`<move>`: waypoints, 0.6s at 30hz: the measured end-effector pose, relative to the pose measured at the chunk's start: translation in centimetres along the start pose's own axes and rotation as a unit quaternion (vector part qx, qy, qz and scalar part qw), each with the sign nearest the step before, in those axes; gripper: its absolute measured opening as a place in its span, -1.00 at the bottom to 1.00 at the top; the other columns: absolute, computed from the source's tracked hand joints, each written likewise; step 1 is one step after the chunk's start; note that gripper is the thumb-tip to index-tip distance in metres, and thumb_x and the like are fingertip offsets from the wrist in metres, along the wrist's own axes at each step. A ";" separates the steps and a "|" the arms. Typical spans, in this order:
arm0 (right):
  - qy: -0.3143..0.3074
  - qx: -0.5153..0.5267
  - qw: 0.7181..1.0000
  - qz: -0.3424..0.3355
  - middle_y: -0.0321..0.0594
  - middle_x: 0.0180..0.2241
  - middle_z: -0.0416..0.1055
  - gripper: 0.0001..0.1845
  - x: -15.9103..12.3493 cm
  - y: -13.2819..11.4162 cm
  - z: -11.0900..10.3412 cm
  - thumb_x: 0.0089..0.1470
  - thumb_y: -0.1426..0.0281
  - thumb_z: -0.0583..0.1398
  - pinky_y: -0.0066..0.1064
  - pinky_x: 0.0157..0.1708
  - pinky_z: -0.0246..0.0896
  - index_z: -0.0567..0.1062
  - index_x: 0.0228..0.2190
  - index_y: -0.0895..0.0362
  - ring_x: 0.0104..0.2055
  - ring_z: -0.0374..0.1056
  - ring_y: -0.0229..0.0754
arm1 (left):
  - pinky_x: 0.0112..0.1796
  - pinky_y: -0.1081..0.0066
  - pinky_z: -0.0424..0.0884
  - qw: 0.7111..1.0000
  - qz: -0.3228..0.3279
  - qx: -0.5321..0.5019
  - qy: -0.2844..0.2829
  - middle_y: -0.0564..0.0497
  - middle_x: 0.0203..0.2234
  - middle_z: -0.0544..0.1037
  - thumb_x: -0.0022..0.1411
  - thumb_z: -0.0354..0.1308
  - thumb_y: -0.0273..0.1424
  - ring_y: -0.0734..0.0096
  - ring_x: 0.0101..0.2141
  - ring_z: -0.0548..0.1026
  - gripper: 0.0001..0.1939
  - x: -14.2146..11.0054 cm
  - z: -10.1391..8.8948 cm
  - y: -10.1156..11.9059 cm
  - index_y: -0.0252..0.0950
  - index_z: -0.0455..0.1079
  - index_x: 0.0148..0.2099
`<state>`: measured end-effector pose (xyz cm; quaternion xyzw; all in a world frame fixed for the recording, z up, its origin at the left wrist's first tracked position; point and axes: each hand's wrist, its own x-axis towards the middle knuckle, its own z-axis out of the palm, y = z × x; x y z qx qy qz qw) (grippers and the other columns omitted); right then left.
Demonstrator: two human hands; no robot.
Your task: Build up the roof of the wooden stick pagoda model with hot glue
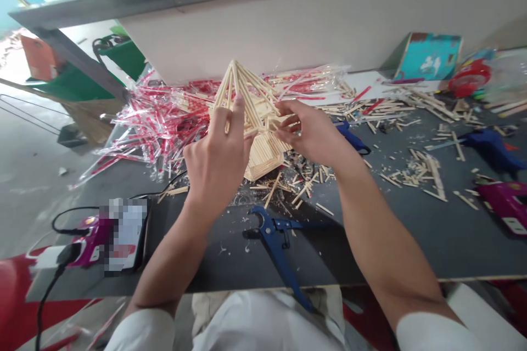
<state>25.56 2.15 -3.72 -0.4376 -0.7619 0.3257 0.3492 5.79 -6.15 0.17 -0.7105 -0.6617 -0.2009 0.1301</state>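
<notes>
A pyramid-shaped frame of pale wooden sticks [253, 98] stands raised over the table, its sticks meeting in a peak at the top. My left hand [222, 145] grips its near left side, with the fingers pointing up along the sticks. At the frame's lower right corner, the curled fingers of my right hand [310, 131] hold its edge. Just below is a piece of close-laid sticks [265, 156] with a stepped edge; my hands partly cover it, and I cannot tell whether it joins the frame. A blue pipe cutter [274, 236] lies between my forearms.
Red-and-clear plastic wrappers [160, 115] heap up behind my left hand. Loose stick offcuts [420, 175] litter the right side. A blue glue gun [494, 148] lies there, near a purple power strip [504, 203]. A phone [127, 236] sits at the left edge beside plugged-in cables.
</notes>
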 end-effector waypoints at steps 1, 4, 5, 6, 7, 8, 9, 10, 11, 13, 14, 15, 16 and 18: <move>0.001 -0.002 1.000 -0.007 0.00 0.11 0.47 -0.43 0.0 0.1 0.1 0.14 0.35 0.32 -0.07 -0.09 0.52 0.43 0.18 0.10 -0.09 0.51 0.01 | -0.41 0.31 0.35 1.000 0.003 0.003 0.006 -0.26 0.09 0.53 0.46 0.14 -0.19 0.27 -0.39 0.50 -0.36 0.0 0.0 -0.2 -0.13 0.19 0.50; 0.003 -0.013 1.000 -0.013 -0.01 0.11 0.48 -0.43 0.0 0.2 0.2 0.16 0.33 0.31 -0.08 -0.11 0.52 0.42 0.19 0.09 -0.11 0.52 -0.01 | -0.43 0.30 0.35 1.000 0.018 0.000 0.017 -0.25 0.11 0.56 0.48 0.10 -0.14 0.22 -0.34 0.53 -0.38 0.1 0.2 -0.5 -0.15 0.20 0.49; 0.005 -0.017 1.000 -0.012 -0.01 0.11 0.48 -0.43 0.0 0.2 0.1 0.16 0.33 0.31 -0.09 -0.11 0.52 0.41 0.19 0.08 -0.11 0.53 -0.01 | -0.43 0.30 0.36 1.000 0.023 -0.004 0.019 -0.23 0.10 0.58 0.49 0.09 -0.13 0.21 -0.33 0.54 -0.39 0.1 0.2 -0.6 -0.15 0.21 0.48; 0.006 -0.020 1.000 -0.010 -0.02 0.11 0.48 -0.43 -0.1 0.1 0.1 0.16 0.32 0.31 -0.10 -0.12 0.52 0.41 0.19 0.08 -0.11 0.53 -0.01 | -0.43 0.31 0.36 0.999 0.026 -0.012 0.022 -0.22 0.09 0.59 0.49 0.08 -0.12 0.21 -0.31 0.55 -0.40 0.2 0.3 -0.7 -0.14 0.22 0.47; 0.007 -0.021 1.000 -0.007 -0.02 0.11 0.49 -0.42 -0.1 0.0 0.1 0.16 0.32 0.31 -0.11 -0.13 0.52 0.41 0.19 0.08 -0.12 0.53 -0.02 | -0.42 0.31 0.37 0.999 0.026 -0.020 0.022 -0.20 0.09 0.60 0.49 0.09 -0.12 0.21 -0.29 0.56 -0.41 0.2 0.3 -0.8 -0.13 0.22 0.46; 0.008 -0.022 1.000 -0.005 -0.02 0.11 0.49 -0.42 -0.1 -0.1 0.1 0.16 0.31 0.31 -0.12 -0.13 0.52 0.41 0.19 0.09 -0.12 0.53 -0.02 | -0.41 0.31 0.37 0.999 0.024 -0.027 0.023 -0.20 0.09 0.61 0.49 0.09 -0.12 0.21 -0.29 0.56 -0.42 0.2 0.3 -0.9 -0.12 0.22 0.46; 0.009 -0.021 1.000 -0.004 -0.01 0.11 0.49 -0.42 -0.1 -0.3 0.0 0.16 0.31 0.32 -0.13 -0.14 0.52 0.41 0.19 0.10 -0.13 0.53 -0.03 | -0.41 0.31 0.38 0.999 0.022 -0.031 0.023 -0.20 0.09 0.61 0.48 0.10 -0.12 0.20 -0.28 0.57 -0.42 0.3 0.3 -0.9 -0.12 0.23 0.45; 0.010 -0.021 1.000 -0.002 0.00 0.11 0.48 -0.41 -0.2 -0.4 0.0 0.15 0.31 0.32 -0.14 -0.15 0.52 0.41 0.19 0.12 -0.13 0.53 -0.03 | -0.41 0.31 0.37 0.999 0.020 -0.032 0.023 -0.21 0.08 0.62 0.48 0.10 -0.12 0.20 -0.28 0.57 -0.41 0.3 0.4 -1.0 -0.14 0.23 0.45; 0.009 -0.022 1.000 -0.002 0.01 0.12 0.48 -0.41 -0.2 -0.5 0.0 0.15 0.31 0.32 -0.14 -0.15 0.51 0.41 0.19 0.12 -0.14 0.53 -0.03 | -0.42 0.30 0.37 0.999 0.021 -0.031 0.023 -0.21 0.08 0.62 0.48 0.10 -0.11 0.19 -0.29 0.57 -0.41 0.3 0.4 -1.0 -0.15 0.23 0.45; 0.008 -0.025 1.000 -0.007 0.01 0.13 0.48 -0.43 -0.3 -0.7 0.0 0.16 0.30 0.32 -0.12 -0.14 0.51 0.42 0.18 0.12 -0.15 0.54 -0.04 | -0.44 0.30 0.35 0.999 0.028 -0.026 0.028 -0.20 0.06 0.64 0.48 0.10 -0.11 0.20 -0.30 0.58 -0.41 0.4 0.5 -1.1 -0.16 0.25 0.44; 0.007 -0.028 1.000 -0.012 0.00 0.13 0.48 -0.44 -0.3 -0.7 0.0 0.16 0.30 0.31 -0.11 -0.14 0.50 0.42 0.17 0.11 -0.16 0.54 -0.04 | -0.44 0.30 0.35 0.999 0.032 -0.023 0.033 -0.19 0.05 0.65 0.48 0.09 -0.12 0.20 -0.31 0.58 -0.42 0.4 0.5 -1.1 -0.15 0.25 0.44; 0.006 -0.029 0.999 -0.016 0.00 0.12 0.49 -0.45 -0.4 -0.7 0.0 0.16 0.31 0.31 -0.10 -0.14 0.50 0.42 0.17 0.11 -0.17 0.54 -0.04 | -0.44 0.30 0.35 0.999 0.034 -0.019 0.036 -0.18 0.04 0.65 0.48 0.09 -0.12 0.20 -0.31 0.58 -0.43 0.4 0.5 -1.1 -0.16 0.26 0.44; 0.004 -0.030 0.999 -0.021 0.00 0.10 0.50 -0.45 -0.5 -0.7 0.1 0.17 0.31 0.31 -0.10 -0.14 0.49 0.42 0.16 0.12 -0.18 0.54 -0.04 | -0.45 0.30 0.34 0.998 0.036 -0.016 0.038 -0.18 0.03 0.65 0.48 0.09 -0.14 0.20 -0.31 0.58 -0.43 0.4 0.5 -1.1 -0.17 0.26 0.44; 0.000 -0.030 0.999 -0.031 -0.01 0.05 0.52 -0.46 -0.7 -0.6 0.3 0.17 0.31 0.31 -0.09 -0.15 0.48 0.43 0.15 0.15 -0.20 0.53 -0.05 | -0.44 0.28 0.34 0.998 0.037 -0.008 0.042 -0.17 0.03 0.66 0.48 0.10 -0.17 0.19 -0.30 0.59 -0.43 0.4 0.4 -1.1 -0.20 0.26 0.44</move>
